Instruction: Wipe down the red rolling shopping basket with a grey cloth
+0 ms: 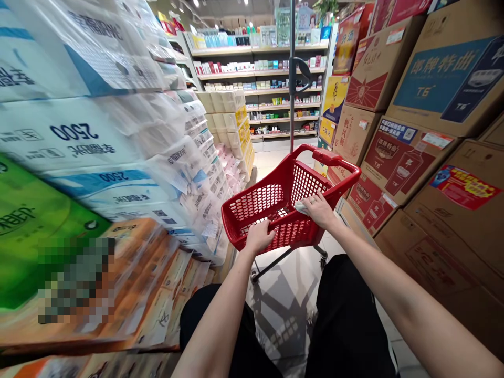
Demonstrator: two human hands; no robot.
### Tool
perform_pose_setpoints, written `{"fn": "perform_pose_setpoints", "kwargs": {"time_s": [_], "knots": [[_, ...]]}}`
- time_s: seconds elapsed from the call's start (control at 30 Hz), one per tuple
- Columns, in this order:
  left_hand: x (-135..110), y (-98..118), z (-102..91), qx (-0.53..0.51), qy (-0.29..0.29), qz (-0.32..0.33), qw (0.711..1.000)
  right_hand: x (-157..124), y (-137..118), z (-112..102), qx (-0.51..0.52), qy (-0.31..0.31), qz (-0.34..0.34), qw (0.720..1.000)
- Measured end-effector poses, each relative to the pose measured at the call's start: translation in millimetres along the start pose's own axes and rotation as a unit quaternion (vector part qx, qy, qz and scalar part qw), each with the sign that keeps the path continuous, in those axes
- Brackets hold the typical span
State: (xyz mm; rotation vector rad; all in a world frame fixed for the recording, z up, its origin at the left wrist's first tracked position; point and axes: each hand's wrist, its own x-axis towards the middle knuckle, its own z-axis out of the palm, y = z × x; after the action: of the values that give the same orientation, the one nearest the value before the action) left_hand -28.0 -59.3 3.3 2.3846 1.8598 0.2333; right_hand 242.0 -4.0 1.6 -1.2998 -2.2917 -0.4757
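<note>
A red plastic shopping cart (311, 226) with a perforated basket stands in front of me, its push handle (326, 156) at the far right end. My left hand (259, 236) is closed over the near rim of the basket, left of the middle. Further right on the same rim, my right hand (317, 209) presses a white cloth (301, 206) against the edge, its fingers partly inside the basket. A ring shows on one right finger. The basket holds nothing that I can see.
Stacked white tissue packs (118, 126) rise close on the left, above orange packs (129, 283). Cardboard cartons (413, 163) line the right side. A metal pole (292, 105) stands behind the cart, and shelves of small goods (263, 73) lie beyond.
</note>
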Motion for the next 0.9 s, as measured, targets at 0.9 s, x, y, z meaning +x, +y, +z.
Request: {"fn": "perform_pose_setpoints", "kwargs": {"time_s": [0.9], "knots": [[-1.2,6.6,10.0,0.034,0.022,0.008,0.999,-0.4,-50.4,26.9,-0.103,0.026,-0.008,0.994]]}}
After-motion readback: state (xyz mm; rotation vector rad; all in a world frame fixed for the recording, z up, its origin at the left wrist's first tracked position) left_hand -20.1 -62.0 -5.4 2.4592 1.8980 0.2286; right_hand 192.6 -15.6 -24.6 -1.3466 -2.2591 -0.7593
